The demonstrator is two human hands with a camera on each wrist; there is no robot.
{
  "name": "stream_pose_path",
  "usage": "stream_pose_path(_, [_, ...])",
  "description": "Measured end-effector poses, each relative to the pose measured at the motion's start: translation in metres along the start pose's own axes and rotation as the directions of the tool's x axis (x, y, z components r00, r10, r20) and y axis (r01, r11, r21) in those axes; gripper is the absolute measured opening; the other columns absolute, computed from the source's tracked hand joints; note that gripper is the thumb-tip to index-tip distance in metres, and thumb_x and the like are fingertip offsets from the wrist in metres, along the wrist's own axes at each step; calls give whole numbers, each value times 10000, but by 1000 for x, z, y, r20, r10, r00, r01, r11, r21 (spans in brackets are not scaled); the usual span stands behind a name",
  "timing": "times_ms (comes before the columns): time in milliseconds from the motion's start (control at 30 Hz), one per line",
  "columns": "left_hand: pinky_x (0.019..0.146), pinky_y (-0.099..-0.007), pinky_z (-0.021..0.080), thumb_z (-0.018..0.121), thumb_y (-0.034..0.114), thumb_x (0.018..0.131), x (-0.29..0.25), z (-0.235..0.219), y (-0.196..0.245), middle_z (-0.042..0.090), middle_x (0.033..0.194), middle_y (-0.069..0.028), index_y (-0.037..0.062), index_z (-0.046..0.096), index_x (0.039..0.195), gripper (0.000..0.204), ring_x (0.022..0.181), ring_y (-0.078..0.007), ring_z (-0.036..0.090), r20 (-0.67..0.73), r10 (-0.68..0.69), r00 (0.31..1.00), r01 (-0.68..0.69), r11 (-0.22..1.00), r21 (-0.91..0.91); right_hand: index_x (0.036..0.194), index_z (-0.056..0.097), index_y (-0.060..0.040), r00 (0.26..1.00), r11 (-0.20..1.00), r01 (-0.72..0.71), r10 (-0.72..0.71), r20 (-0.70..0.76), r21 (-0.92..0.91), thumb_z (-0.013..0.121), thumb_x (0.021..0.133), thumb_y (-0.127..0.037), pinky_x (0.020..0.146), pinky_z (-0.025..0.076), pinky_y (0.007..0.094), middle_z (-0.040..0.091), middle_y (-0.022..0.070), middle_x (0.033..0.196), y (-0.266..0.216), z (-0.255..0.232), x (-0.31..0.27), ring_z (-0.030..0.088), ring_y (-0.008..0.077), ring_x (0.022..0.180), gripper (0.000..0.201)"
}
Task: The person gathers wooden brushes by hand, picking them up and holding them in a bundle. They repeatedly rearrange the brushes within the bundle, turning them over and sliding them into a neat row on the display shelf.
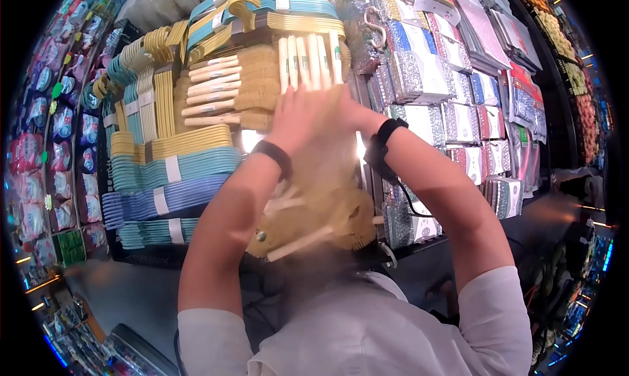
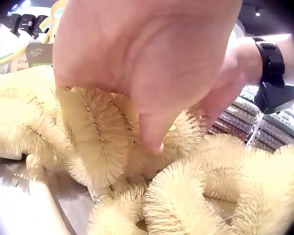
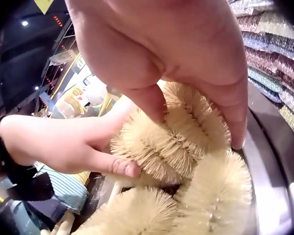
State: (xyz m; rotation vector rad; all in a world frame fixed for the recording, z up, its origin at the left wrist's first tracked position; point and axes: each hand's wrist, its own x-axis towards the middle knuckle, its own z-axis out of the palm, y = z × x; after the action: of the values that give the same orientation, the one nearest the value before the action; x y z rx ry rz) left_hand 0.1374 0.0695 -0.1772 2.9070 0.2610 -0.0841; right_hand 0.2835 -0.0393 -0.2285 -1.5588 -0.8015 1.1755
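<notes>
In the upper middle of the head view, the left hand (image 1: 295,119) and right hand (image 1: 355,114) sat side by side on the brushes (image 3: 174,147), whose looped heads of stiff, straw-coloured bristles curved around twisted cores. The right hand held bristles between its thumb and fingers; the left gripped the heads from above, its thumb pressed along the fringe. Above the hands, smooth, pale handles (image 1: 311,61) stood in a parallel row; left of them, more handles (image 1: 213,91) lay crosswise beside fuzzy brown heads. Loose brushes (image 1: 357,218) lay at lower middle, partly blurred. At left, slim curved hangers (image 1: 173,169) in yellow, teal and lilac were stacked, banded with paper. At upper right, glittery, sequin-like packets (image 1: 419,68) with white labels were piled in columns.
</notes>
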Motion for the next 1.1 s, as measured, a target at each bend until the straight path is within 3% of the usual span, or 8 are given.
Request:
stream_pose_path(100, [1093, -521, 284, 764, 193, 741, -5, -26, 8, 165, 1532, -207, 269, 198, 1490, 942, 1411, -421, 160, 70, -44, 997, 45, 999, -9, 1385, 164, 68, 962, 774, -176, 5, -272, -608, 697, 780, -201, 920, 462, 378, 501, 281, 1246, -11, -11, -9, 547, 346, 1134, 850])
stream_pose_path(200, [1073, -492, 317, 748, 205, 752, -25, -39, 13, 240, 1500, -219, 198, 308, 1441, 817, 1391, -400, 230, -76, -18, 997, 16, 1000, -25, 1294, 378, 38, 816, 889, -17, -251, -520, -457, 678, 789, -179, 858, 485, 358, 566, 227, 1172, -94, 13, -82, 588, 296, 1068, 626])
stream_pose_path(400, [981, -400, 401, 668, 193, 776, -73, -87, 39, 527, 1185, -232, 34, 561, 1148, 419, 1144, -363, 499, 404, -97, 910, 250, 905, -344, 1144, 616, -16, 903, 766, -389, 428, -45, -512, 645, 819, -258, 714, 501, 352, 661, 167, 1055, -120, 6, -126, 643, 240, 937, 406])
stream_pose_path(533, [910, -387, 449, 630, 200, 795, -94, -75, 46, 585, 1042, -185, 21, 594, 1097, 352, 1010, -343, 566, 247, 179, 952, 54, 697, -715, 1017, 685, -19, 937, 953, -234, 274, 218, -191, 643, 856, -181, 756, 511, 323, 686, 77, 935, -51, 18, -117, 654, 160, 876, 232])
stream_pose_path(700, [864, -391, 474, 659, 205, 808, -105, -100, 49, 599, 1015, -186, 47, 585, 1159, 391, 954, -336, 595, 366, 29, 930, 198, 800, -566, 1254, 555, -56, 939, 585, 129, 186, 288, -801, 677, 829, -212, 877, 487, 353, 589, 158, 1234, -78, 26, -115, 607, 245, 1045, 468])
stream_pose_path(900, [778, -346, 494, 658, 142, 838, -122, -127, 57, 618, 1009, -181, -5, 580, 1128, 334, 884, -280, 612, -108, 135, 985, -172, 828, -533, 1400, 333, -56, 848, 509, 437, -508, 151, -742, 737, 779, -260, 968, 445, 418, 339, 271, 1417, -122, 58, -169, 450, 374, 1240, 768])
stream_pose_path(1000, [764, -326, 492, 638, 101, 853, -110, -142, 67, 639, 988, -157, -41, 562, 1106, 300, 879, -260, 613, -199, -104, 974, -82, 662, -745, 1396, 327, -22, 828, 962, 268, -256, -499, -49, 729, 805, -257, 974, 441, 398, 411, 213, 1361, -154, 76, -194, 451, 313, 1249, 752])
stream_pose_path(1100, [792, -326, 491, 633, 47, 832, -101, -147, 71, 640, 1047, -139, -8, 577, 1054, 236, 946, -267, 608, -236, -298, 925, -52, 515, -855, 1329, 432, -27, 940, 977, 83, -11, -341, 198, 566, 925, -345, 900, 470, 359, 506, 123, 1229, -143, 72, -204, 499, 223, 1131, 532])
